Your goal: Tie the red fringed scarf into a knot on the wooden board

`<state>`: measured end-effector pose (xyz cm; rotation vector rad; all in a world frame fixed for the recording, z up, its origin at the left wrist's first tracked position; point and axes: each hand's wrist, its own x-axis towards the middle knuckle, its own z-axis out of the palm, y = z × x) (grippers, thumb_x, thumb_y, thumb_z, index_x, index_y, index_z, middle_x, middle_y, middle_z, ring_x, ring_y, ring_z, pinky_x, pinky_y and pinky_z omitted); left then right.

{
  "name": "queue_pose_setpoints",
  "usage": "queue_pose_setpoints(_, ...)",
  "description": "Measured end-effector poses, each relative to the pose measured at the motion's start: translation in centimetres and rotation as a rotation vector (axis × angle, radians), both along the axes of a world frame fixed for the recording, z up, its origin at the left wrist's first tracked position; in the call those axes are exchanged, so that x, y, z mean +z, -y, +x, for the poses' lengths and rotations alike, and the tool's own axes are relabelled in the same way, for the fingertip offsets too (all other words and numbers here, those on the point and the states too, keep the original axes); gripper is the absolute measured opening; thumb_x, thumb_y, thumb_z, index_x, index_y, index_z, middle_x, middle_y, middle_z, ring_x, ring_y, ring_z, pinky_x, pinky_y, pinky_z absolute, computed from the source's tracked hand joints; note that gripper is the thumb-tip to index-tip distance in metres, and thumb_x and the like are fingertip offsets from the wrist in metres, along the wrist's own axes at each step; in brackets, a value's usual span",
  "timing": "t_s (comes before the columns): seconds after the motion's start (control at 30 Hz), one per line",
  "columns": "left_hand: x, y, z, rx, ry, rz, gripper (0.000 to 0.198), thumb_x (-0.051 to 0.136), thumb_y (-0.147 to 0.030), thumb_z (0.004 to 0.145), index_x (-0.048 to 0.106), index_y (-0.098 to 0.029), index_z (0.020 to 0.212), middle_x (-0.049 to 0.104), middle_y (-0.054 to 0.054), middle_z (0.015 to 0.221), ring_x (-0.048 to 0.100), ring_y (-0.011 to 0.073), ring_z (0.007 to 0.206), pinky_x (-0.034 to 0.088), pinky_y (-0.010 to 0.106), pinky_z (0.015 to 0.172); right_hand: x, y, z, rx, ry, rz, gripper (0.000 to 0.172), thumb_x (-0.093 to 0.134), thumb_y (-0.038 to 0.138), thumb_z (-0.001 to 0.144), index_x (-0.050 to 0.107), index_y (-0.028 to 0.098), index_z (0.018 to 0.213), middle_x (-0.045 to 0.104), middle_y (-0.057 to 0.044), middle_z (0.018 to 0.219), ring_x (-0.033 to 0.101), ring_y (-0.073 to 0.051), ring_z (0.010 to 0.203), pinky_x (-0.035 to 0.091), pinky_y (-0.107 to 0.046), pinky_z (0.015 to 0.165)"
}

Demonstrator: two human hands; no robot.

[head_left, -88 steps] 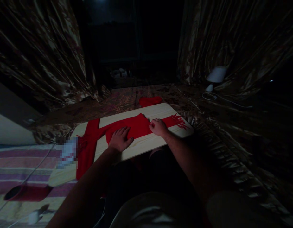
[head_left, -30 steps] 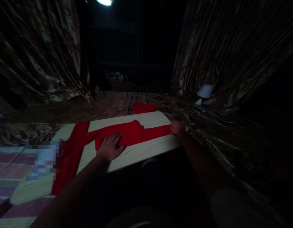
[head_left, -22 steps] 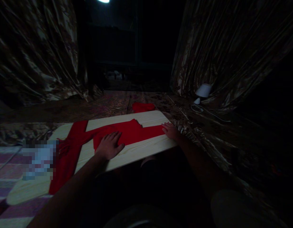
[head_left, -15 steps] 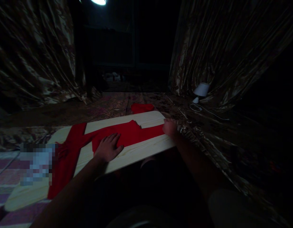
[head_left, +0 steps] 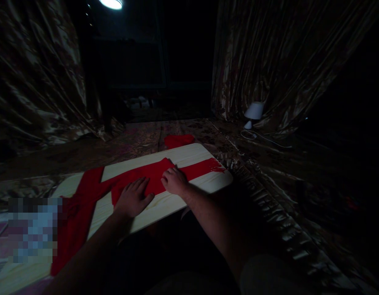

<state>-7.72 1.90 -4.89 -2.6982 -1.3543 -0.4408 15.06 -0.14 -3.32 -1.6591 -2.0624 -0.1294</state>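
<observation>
A red scarf (head_left: 155, 176) lies in layers along a pale wooden board (head_left: 186, 151), its fringed end spread near the board's right edge. My left hand (head_left: 132, 198) rests flat on the wider part of the scarf, fingers stretched out and thumb apart. Close by on the right, my right hand (head_left: 175, 181) has its fingers bent into the scarf beside the edge of the upper layer; the fingertips are hidden. Toward the left end of the board, another red strip of cloth (head_left: 81, 213) crosses it and hangs toward me.
A small red bundle (head_left: 178, 141) lies beyond the board on a patterned cover (head_left: 140, 139). At the back right stands a white lamp (head_left: 253, 111) with its cord. Patterned curtains (head_left: 244, 61) flank a dark window. A blurred patch hides something at the left.
My right hand has left the fringed end and moved left to the middle of the scarf, uncovering the fringe. My left hand stays on the scarf. The view has shifted slightly.
</observation>
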Motion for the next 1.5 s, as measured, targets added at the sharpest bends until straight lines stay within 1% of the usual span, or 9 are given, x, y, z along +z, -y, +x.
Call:
queue_pose_setpoints(0.2, 0.4, 0.5, 0.2, -0.014, 0.088, 0.017, 0.066, 0.051, -0.052, 0.090, 0.050, -0.017, 0.146, 0.051, 0.014, 0.150, 0.045, 0.0323, 0.140, 0.033, 0.051, 0.114, -0.1, -0.1, 0.0, -0.008, -0.002, -0.003, 0.020, 0.054, 0.035, 0.096, 0.068, 0.022, 0.100, 0.066, -0.006, 0.103, 0.056, -0.021, 0.102, 0.043, -0.032, 0.089)
queue_pose_setpoints(0.3, 0.9, 1.0, 0.2, -0.003, 0.205, 0.082, 0.052, 0.054, -0.044, 0.090, 0.060, -0.020, 0.136, 0.060, 0.012, 0.142, 0.051, 0.0295, 0.134, 0.034, 0.049, 0.114, -0.1, -0.2, 0.1, -0.001, -0.002, 0.001, 0.021, 0.051, 0.033, 0.097, 0.068, 0.022, 0.101, 0.066, -0.007, 0.103, 0.056, -0.021, 0.101, 0.042, -0.032, 0.089)
queue_pose_setpoints(0.43, 1.1, 1.2, -0.7, 0.273, 0.425, 0.238, 0.030, 0.054, -0.031, 0.089, 0.070, -0.019, 0.111, 0.069, 0.012, 0.123, 0.058, 0.0309, 0.121, 0.037, 0.051, 0.110, -0.2, -0.4, 0.1, 0.016, 0.012, 0.013, 0.022, 0.048, 0.031, 0.098, 0.068, 0.021, 0.100, 0.066, -0.008, 0.101, 0.055, -0.022, 0.099, 0.041, -0.032, 0.089)
queue_pose_setpoints(0.57, 0.5, 0.9, -2.3, 0.612, 0.711, 0.269, 0.029, 0.058, -0.027, 0.084, 0.066, -0.017, 0.110, 0.070, 0.013, 0.106, 0.062, 0.0298, 0.105, 0.048, 0.046, 0.096, -0.3, -0.4, 0.1, 0.002, 0.026, 0.009, 0.020, 0.050, 0.030, 0.096, 0.068, 0.021, 0.098, 0.066, -0.008, 0.101, 0.055, -0.022, 0.100, 0.040, -0.032, 0.089)
queue_pose_setpoints(0.7, -0.1, 0.4, -3.3, 0.742, 0.906, 0.202, 0.036, 0.062, -0.024, 0.077, 0.060, -0.014, 0.112, 0.065, 0.013, 0.107, 0.064, 0.0248, 0.098, 0.052, 0.038, 0.090, -0.4, -0.5, 0.0, -0.002, 0.031, 0.011, 0.020, 0.050, 0.030, 0.096, 0.068, 0.021, 0.098, 0.066, -0.008, 0.102, 0.055, -0.022, 0.101, 0.040, -0.031, 0.090)
queue_pose_setpoints(0.83, -0.1, 0.2, -3.5, 0.776, 0.996, 0.113, 0.032, 0.062, -0.024, 0.078, 0.058, -0.016, 0.109, 0.066, 0.011, 0.104, 0.067, 0.0220, 0.093, 0.053, 0.037, 0.088, -0.5, -0.7, 0.0, -0.007, 0.042, 0.020, 0.021, 0.049, 0.029, 0.096, 0.068, 0.021, 0.097, 0.066, -0.009, 0.102, 0.055, -0.023, 0.099, 0.040, -0.032, 0.089)
queue_pose_setpoints(1.13, 0.8, 1.0, -3.2, 0.812, 1.065, 0.031, 0.039, 0.062, -0.026, 0.080, 0.053, -0.020, 0.118, 0.073, 0.009, 0.095, 0.071, 0.0223, 0.082, 0.054, 0.035, 0.079, -0.6, -0.7, -0.1, -0.007, 0.062, 0.029, 0.020, 0.050, 0.028, 0.096, 0.068, 0.021, 0.099, 0.067, -0.009, 0.103, 0.055, -0.023, 0.101, 0.039, -0.033, 0.091)
queue_pose_setpoints(1.3, 1.6, 1.5, -2.6, 0.849, 0.977, -0.037, 0.049, 0.062, -0.034, 0.084, 0.049, -0.016, 0.127, 0.074, 0.015, 0.098, 0.072, 0.0289, 0.090, 0.053, 0.038, 0.081, -0.8, -1.0, 0.0, 0.003, 0.081, 0.036, 0.021, 0.049, 0.027, 0.096, 0.068, 0.020, 0.099, 0.066, -0.010, 0.102, 0.055, -0.024, 0.099, 0.039, -0.033, 0.091)
queue_pose_setpoints(1.5, 1.8, 1.7, -2.1, 0.884, 0.839, -0.074, 0.055, 0.062, -0.038, 0.084, 0.046, -0.014, 0.131, 0.073, 0.017, 0.091, 0.072, 0.0330, 0.083, 0.051, 0.040, 0.074, -1.1, -1.2, 0.0, 0.005, 0.090, 0.061, 0.019, 0.050, 0.026, 0.095, 0.068, 0.020, 0.097, 0.066, -0.010, 0.101, 0.056, -0.024, 0.098, 0.039, -0.033, 0.091)
